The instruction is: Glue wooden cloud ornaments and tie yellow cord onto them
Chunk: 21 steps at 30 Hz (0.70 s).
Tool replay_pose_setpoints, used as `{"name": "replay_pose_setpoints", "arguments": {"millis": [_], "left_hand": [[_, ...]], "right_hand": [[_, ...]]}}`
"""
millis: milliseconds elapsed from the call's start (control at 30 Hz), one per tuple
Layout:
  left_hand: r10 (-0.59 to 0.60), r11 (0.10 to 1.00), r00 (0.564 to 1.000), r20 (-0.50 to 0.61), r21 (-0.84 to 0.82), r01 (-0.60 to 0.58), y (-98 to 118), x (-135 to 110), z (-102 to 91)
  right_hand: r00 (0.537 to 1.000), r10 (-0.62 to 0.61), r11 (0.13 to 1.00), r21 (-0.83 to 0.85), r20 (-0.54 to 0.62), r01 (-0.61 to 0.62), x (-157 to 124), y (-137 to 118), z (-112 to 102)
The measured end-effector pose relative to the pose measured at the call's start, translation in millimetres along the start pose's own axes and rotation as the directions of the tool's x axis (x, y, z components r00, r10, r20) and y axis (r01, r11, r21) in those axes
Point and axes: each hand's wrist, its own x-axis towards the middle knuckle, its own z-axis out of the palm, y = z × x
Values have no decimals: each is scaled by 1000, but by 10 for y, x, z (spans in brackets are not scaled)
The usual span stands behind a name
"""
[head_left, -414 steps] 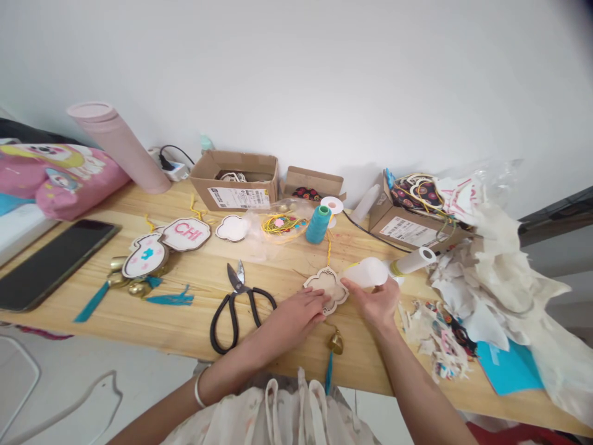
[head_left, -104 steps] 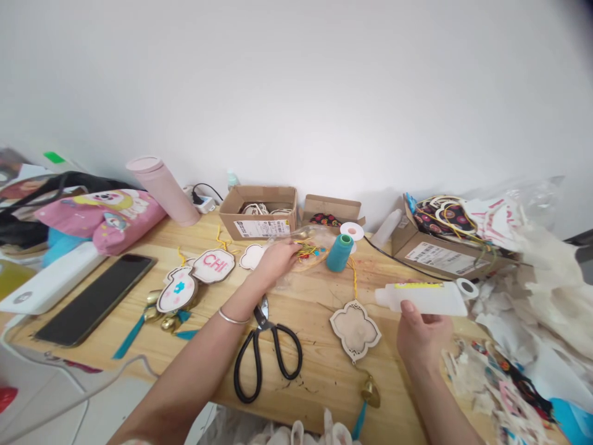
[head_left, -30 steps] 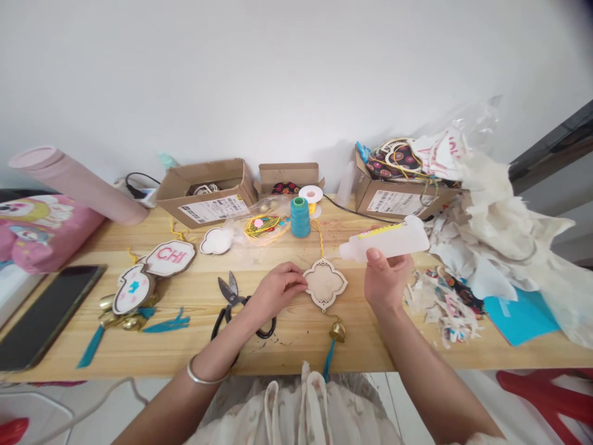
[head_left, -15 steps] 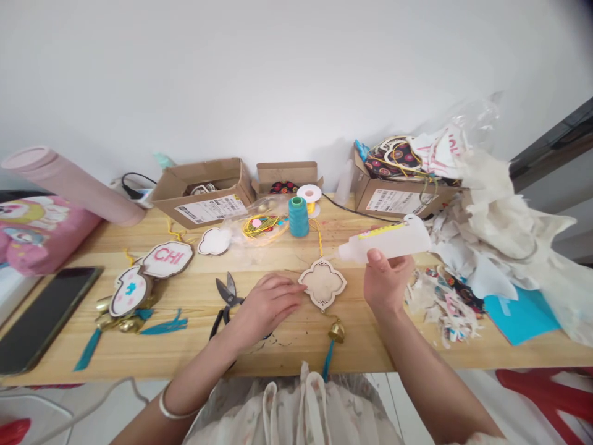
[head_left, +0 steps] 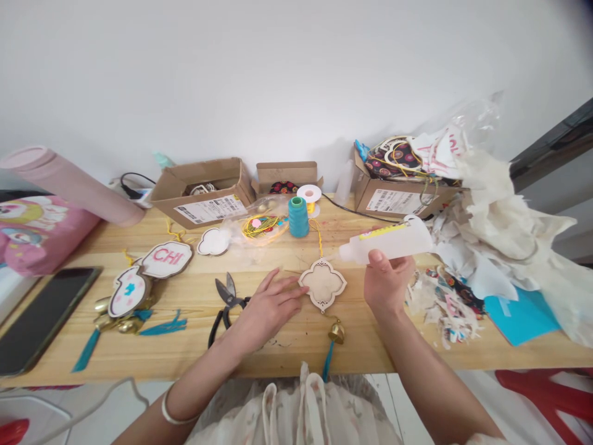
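A pale wooden frame pendant (head_left: 323, 284) with a scalloped outline lies flat on the table, a yellow cord at its top and a small gold bell (head_left: 336, 332) with a blue tassel below. My left hand (head_left: 272, 304) rests on the wood beside it, fingers stretched out, a fingertip touching the frame's left edge. In my right hand (head_left: 388, 281) is a translucent white glue bottle (head_left: 393, 241) with a yellow label, held almost level. Its thin nozzle points left, over the top of the pendant. Black-handled shears (head_left: 227, 298) lie open, partly under my left hand.
Two cardboard boxes (head_left: 199, 207) with labels stand by the wall. A teal thread spool (head_left: 298, 217) stands behind the pendant. At left are finished ornaments (head_left: 167, 258), a phone (head_left: 46, 318) and a pink bottle (head_left: 78, 185). Fabric scraps (head_left: 447, 309) and a blue sheet (head_left: 521, 315) lie right.
My left hand's fingers have spread a little, and the index finger has lifted away from the others. The glue bottle and pendant stay almost where they were.
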Motion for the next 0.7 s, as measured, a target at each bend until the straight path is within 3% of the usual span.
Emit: {"name": "replay_pose_setpoints", "arguments": {"millis": [200,400,500,700], "left_hand": [[-81,970,995,58,-226,92,-14,17,-58],[-290,808,957,-1,-536,244,-5,23,-160],[-332,790,943,-11,-550,271,25,-25,-167],[-300,837,952,-61,-495,232,218,-166,-50]], "right_hand": [[1000,-6,999,32,-10,6,7,-4,8],[1000,13,1000,9,-10,-13,6,-4,11],[1000,14,1000,8,-12,-14,4,-5,13],[999,39,993,-111,-26,-41,46,51,-25]]}}
